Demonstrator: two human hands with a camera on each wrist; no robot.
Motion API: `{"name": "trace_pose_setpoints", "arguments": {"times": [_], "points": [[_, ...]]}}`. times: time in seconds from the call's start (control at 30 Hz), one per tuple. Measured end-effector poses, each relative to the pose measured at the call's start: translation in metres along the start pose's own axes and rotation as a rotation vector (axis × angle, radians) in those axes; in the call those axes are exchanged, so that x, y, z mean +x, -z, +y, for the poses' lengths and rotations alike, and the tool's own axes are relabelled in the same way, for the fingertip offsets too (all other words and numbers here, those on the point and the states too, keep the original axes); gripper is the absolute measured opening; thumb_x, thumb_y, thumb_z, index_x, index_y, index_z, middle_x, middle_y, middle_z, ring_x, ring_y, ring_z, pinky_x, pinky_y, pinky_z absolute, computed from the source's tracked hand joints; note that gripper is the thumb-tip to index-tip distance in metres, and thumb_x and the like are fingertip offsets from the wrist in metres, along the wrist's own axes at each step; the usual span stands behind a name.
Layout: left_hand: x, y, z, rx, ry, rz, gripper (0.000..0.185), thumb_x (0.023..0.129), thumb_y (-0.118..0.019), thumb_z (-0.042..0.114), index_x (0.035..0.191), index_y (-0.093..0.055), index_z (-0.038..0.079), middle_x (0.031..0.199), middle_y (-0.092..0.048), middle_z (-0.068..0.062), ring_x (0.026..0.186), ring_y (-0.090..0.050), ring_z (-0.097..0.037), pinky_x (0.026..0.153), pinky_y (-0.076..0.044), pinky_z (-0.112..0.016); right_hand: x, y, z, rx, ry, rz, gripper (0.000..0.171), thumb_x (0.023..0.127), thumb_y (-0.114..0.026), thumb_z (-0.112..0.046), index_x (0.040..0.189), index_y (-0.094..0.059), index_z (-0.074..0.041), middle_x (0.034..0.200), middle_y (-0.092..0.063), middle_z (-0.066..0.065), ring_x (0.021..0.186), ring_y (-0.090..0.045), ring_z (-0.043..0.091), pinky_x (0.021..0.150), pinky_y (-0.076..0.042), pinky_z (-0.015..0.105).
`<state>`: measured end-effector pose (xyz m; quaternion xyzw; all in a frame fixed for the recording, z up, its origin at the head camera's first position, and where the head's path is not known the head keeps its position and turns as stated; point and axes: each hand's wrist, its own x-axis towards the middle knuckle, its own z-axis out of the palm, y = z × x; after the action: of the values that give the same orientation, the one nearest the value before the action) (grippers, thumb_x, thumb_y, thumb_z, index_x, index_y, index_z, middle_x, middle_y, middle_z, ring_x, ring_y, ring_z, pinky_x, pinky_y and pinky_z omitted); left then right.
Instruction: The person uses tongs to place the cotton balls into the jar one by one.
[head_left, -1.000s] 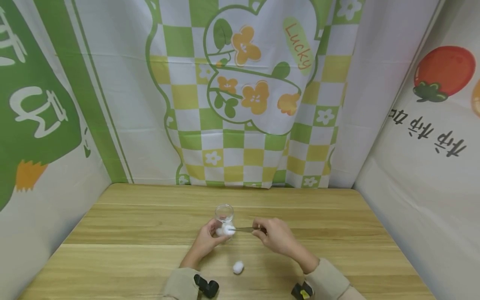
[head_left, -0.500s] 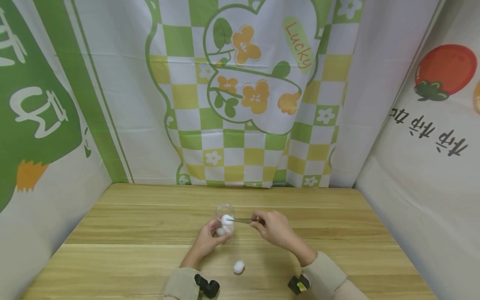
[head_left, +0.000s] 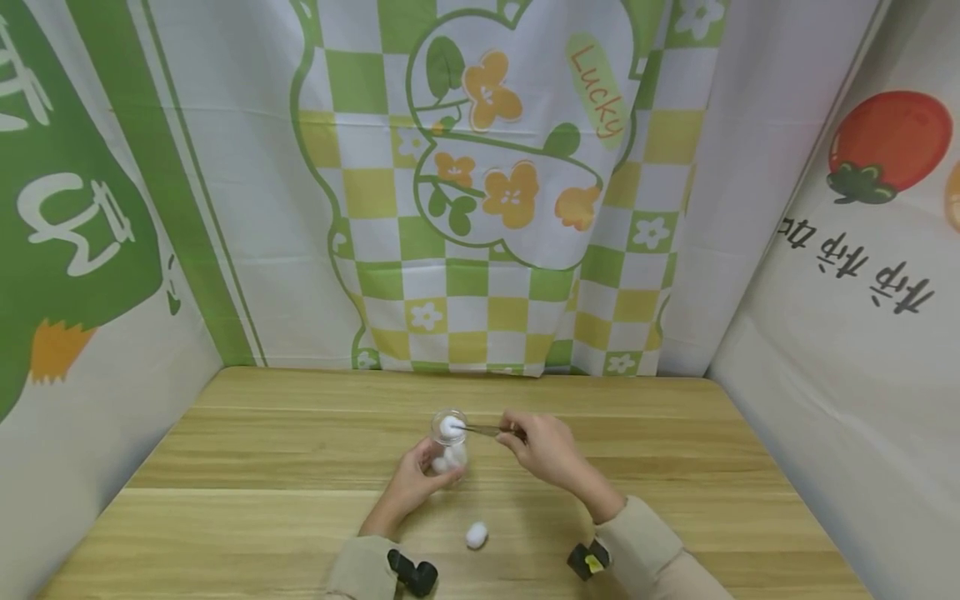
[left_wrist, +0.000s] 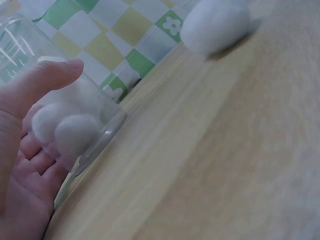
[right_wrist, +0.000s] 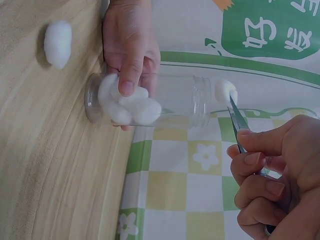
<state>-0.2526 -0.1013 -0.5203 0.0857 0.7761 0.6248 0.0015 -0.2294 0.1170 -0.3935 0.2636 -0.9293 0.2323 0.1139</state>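
Note:
A small clear glass jar (head_left: 448,446) (right_wrist: 165,106) (left_wrist: 75,100) stands on the wooden table (head_left: 225,467) with several white cotton balls (right_wrist: 129,106) at its bottom. My left hand (head_left: 412,483) (right_wrist: 129,42) (left_wrist: 25,150) grips the jar's lower part. My right hand (head_left: 543,450) (right_wrist: 272,170) pinches metal tweezers (head_left: 483,431) (right_wrist: 239,122), whose tips hold a cotton ball (head_left: 448,427) (right_wrist: 224,91) right at the jar's mouth. One loose cotton ball (head_left: 476,535) (right_wrist: 57,36) (left_wrist: 215,25) lies on the table nearer to me.
Printed cloth walls (head_left: 480,183) close the table in at the back and both sides. Black wrist cameras (head_left: 412,573) sit on both beige sleeves near the table's front edge.
My right hand raised the tweezers with the cotton ball from beside the jar's lower half up to its mouth. The left hand and jar stayed put.

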Motion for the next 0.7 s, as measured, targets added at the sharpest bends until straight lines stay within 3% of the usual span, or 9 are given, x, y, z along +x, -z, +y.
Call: {"name": "trace_pose_setpoints", "arguments": {"times": [0.23, 0.47, 0.7], "points": [[0.002, 0.000, -0.002, 0.004, 0.006, -0.005, 0.035, 0.078, -0.078, 0.009, 0.108, -0.060, 0.001, 0.113, -0.068, -0.014, 0.111, -0.060, -0.018, 0.108, -0.047, -0.038, 0.006, -0.003, -0.001, -0.019, -0.043, -0.010, 0.009, 0.090, -0.066, -0.020, 0.084, -0.063, -0.015, 0.068, -0.065, -0.002, 0.055, -0.043, 0.003, 0.047, -0.028, 0.015], [0.002, 0.000, -0.002, 0.032, -0.003, -0.013, 0.034, 0.078, -0.078, 0.010, 0.104, -0.059, 0.001, 0.112, -0.068, -0.015, 0.107, -0.060, -0.013, 0.105, -0.048, -0.031, 0.010, -0.009, -0.003, -0.032, -0.082, -0.012, 0.010, 0.088, -0.069, -0.021, 0.085, -0.064, -0.013, 0.074, -0.070, 0.000, 0.061, -0.057, 0.008, 0.050, -0.038, 0.018], [0.002, 0.001, -0.002, -0.010, -0.012, -0.050, 0.057, 0.079, -0.078, 0.010, 0.131, -0.054, 0.009, 0.127, -0.064, -0.015, 0.119, -0.059, -0.019, 0.099, -0.044, -0.012, 0.010, -0.012, -0.002, -0.008, -0.093, -0.012, 0.010, 0.088, -0.068, -0.019, 0.089, -0.066, -0.009, 0.074, -0.071, 0.003, 0.058, -0.056, 0.007, 0.047, -0.038, 0.016]]}}
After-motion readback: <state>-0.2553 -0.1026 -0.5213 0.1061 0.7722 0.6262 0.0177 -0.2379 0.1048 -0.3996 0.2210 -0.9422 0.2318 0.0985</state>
